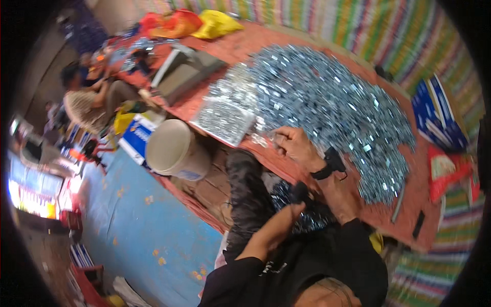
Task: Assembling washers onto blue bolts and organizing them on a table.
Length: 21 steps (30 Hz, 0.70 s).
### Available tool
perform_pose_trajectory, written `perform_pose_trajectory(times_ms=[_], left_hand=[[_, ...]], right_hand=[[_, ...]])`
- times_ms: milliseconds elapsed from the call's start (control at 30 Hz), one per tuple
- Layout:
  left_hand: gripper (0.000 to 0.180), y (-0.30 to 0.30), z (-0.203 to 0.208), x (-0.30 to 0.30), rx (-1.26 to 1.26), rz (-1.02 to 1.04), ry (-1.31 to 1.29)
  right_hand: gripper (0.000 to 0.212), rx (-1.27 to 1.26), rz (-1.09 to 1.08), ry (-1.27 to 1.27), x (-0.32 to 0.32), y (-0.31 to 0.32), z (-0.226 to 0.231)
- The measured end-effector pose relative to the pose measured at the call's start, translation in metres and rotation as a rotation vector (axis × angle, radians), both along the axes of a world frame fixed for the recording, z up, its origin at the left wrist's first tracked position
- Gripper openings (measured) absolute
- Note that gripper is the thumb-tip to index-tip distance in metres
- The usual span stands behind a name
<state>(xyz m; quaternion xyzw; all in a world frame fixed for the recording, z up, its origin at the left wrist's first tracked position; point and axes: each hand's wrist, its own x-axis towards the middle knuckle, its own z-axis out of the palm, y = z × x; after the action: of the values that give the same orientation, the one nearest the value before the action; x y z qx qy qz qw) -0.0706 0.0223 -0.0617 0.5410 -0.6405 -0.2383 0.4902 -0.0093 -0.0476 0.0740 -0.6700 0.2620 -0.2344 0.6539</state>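
My right hand, with a black band on its wrist, is closed, thumb and fingers pinched over the near edge of the red cloth. What lies between the fingertips is too blurred to make out. Just beside them are a few loose clear, shiny pieces and a flat tray covered with such pieces. A wide heap of small blue-grey shiny pieces spreads beyond. My left hand is a dark, blurred shape above more dark shiny pieces near my lap; its fingers cannot be told apart.
A white bucket stands left of my leg, beside a blue-and-white box. A grey box-like frame lies farther back. Another blue box and a red bag are at the right. Another person sits at the far left.
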Motion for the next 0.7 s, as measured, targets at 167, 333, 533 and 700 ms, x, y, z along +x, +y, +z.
perform_pose_trajectory(times_ms=[167,333,533,700], left_hand=[[0.023,-0.011,0.023,0.012,-0.091,-0.006,0.024],[0.024,-0.014,0.016,0.008,0.1,-0.112,0.026],[0.033,-0.009,-0.004,0.007,0.023,-0.049,0.018],[0.035,-0.012,-0.003,0.01,0.012,-0.082,-0.03]], right_hand=[[0.023,-0.069,-0.327,0.123,-0.15,-0.005,-0.009],[0.026,0.027,-0.491,0.157,-0.223,0.009,-0.066],[0.027,0.176,-0.428,0.145,-0.214,0.027,-0.094],[0.029,0.2,-0.459,0.217,-0.209,0.031,-0.086]])
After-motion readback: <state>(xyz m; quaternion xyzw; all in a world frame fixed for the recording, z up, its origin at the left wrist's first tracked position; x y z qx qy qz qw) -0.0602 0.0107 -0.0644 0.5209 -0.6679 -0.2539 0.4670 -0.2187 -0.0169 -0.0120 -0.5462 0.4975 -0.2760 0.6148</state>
